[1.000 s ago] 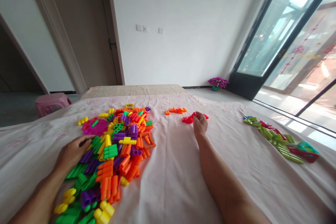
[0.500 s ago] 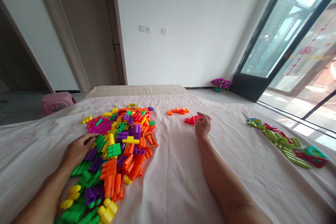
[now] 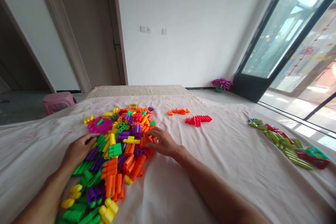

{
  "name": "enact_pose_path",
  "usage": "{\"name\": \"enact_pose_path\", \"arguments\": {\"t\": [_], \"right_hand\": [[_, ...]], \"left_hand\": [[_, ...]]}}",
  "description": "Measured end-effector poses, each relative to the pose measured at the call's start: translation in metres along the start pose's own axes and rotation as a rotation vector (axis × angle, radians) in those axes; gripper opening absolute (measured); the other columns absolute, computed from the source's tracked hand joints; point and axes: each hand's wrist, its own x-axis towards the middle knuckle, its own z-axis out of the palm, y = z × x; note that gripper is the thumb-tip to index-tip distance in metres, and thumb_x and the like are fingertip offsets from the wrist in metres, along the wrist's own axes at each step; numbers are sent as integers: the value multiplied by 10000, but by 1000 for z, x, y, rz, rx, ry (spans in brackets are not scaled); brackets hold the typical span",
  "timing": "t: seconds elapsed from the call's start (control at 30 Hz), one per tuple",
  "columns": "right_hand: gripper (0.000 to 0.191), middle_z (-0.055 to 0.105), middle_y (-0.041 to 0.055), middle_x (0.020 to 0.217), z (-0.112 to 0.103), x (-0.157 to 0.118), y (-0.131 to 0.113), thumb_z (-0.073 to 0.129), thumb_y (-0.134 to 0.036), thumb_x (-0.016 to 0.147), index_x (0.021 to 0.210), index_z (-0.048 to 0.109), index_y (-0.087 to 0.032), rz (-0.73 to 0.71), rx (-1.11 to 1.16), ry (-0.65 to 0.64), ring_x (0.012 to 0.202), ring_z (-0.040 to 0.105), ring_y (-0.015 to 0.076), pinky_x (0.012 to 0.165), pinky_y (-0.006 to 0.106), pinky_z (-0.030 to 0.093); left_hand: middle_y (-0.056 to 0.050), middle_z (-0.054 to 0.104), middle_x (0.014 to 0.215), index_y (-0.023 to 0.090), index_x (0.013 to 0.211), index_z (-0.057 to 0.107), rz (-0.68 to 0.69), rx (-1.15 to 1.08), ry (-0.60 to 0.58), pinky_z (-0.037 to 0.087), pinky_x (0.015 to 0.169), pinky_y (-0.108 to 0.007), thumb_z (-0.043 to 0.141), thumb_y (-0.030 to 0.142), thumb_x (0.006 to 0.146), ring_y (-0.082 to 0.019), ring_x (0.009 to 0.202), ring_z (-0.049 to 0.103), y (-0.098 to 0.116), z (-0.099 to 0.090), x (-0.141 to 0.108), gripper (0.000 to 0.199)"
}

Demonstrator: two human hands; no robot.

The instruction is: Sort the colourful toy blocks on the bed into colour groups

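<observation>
A heap of plastic building blocks (image 3: 109,168) in orange, green, purple and yellow lies in front of me on the cloth. My left hand (image 3: 78,148) rests along the heap's left side, fingers loosely curved, thumb apart, touching green blocks (image 3: 101,140). At the right side, my right hand (image 3: 164,141) reaches onto orange blocks with thumb and fingers apart; an orange frame piece there is mostly covered by it. Farther off to the right lies a row of red blocks (image 3: 201,120), and a small row of orange blocks (image 3: 180,111) is behind it.
A pink tablecloth (image 3: 183,189) covers the surface. Lime, red, blue and teal pieces (image 3: 283,141) lie at the far right. Beside the heap's back left is a magenta piece (image 3: 101,126). A pink stool (image 3: 59,101) stands on the floor at left.
My right hand has left the red row and moved left to the heap's right side. One red block now lies in front of the row. The left hand stays in place.
</observation>
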Motion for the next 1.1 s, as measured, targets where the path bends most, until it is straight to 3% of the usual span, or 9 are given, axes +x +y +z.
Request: {"name": "enact_pose_path", "arguments": {"t": [0.13, 0.3, 0.43, 0.57, 0.83, 1.1], "right_hand": [[424, 679, 81, 1115, 10, 2, -11, 637, -436, 919, 1290, 632, -231, -47, -149, -99, 1004, 634, 201, 885, 298, 486], [410, 678, 57, 1101, 16, 2, -13, 665, -319, 879, 1281, 632, -246, -3, -186, -97, 965, 642, 189, 836, 264, 492], [375, 694, 42, 1062, 20, 0, -10, 601, -138, 834, 1185, 672, -250, -7, -144, -16, 978, 643, 182, 889, 273, 486], [320, 688, 53, 1024, 19, -1, 1, 572, -139, 848, 1138, 680, -220, 69, -52, 164, 904, 644, 170, 834, 276, 503], [182, 731, 37, 948, -20, -6, 39, 593, -271, 879, 1008, 716, -232, 366, -133, 399, 789, 641, 173, 750, 293, 492], [182, 751, 35, 894, -54, -18, 74, 613, -316, 838, 943, 742, -241, 687, -230, 441, 805, 672, 212, 718, 303, 478]], "left_hand": [[-42, 725, 1209, 231, 1195, 690, -15, 12, -16, 466, 925, -308, 441, 475, 901, -241, 1123, 653, 3, -1, -1, 456], [-35, 732, 1194, 239, 1176, 699, -8, 27, -1, 476, 912, -298, 445, 472, 899, -237, 1118, 658, 4, -1, -1, 442], [-40, 735, 1186, 238, 1179, 696, -17, 32, 6, 482, 898, -302, 444, 479, 904, -241, 1100, 663, 2, 0, -1, 445], [-47, 729, 1201, 236, 1196, 688, -12, 30, -4, 474, 901, -309, 444, 479, 905, -242, 1109, 657, 2, 0, -1, 451], [-46, 736, 1192, 240, 1179, 703, -2, 16, 4, 484, 904, -316, 459, 478, 899, -252, 1104, 663, -1, 1, 1, 441], [-49, 738, 1186, 232, 1204, 692, -12, 11, -15, 484, 904, -318, 453, 470, 902, -254, 1101, 664, 2, -1, -1, 453]]}}
